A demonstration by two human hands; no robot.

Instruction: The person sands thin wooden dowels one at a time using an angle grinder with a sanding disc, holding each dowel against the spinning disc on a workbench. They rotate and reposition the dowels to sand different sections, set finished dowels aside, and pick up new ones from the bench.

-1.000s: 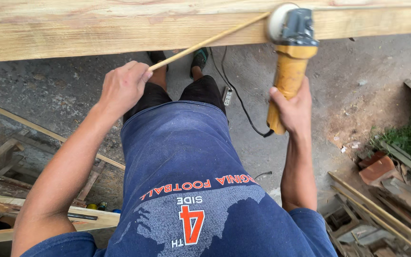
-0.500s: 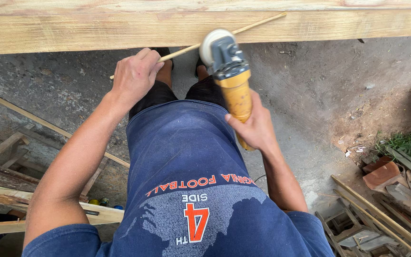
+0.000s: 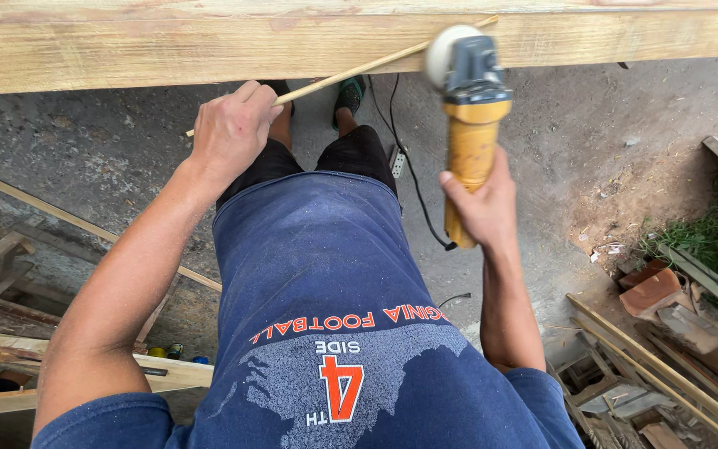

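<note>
Thin stick [image 3: 359, 71] slants up-right across the wooden beam [image 3: 126, 50], its low end pinched in the left hand [image 3: 230, 133]; right hand [image 3: 479, 208], fist-closed on the yellow grinder [image 3: 469, 125], holds its disc just beside the stick's upper end.

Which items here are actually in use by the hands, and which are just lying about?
In use:
- thin wooden stick, gripped by the left hand
- yellow angle grinder, held by the right hand
- wooden beam that the stick lies against

Lying about:
- power strip on the ground
- bricks
- scrap wood
</note>
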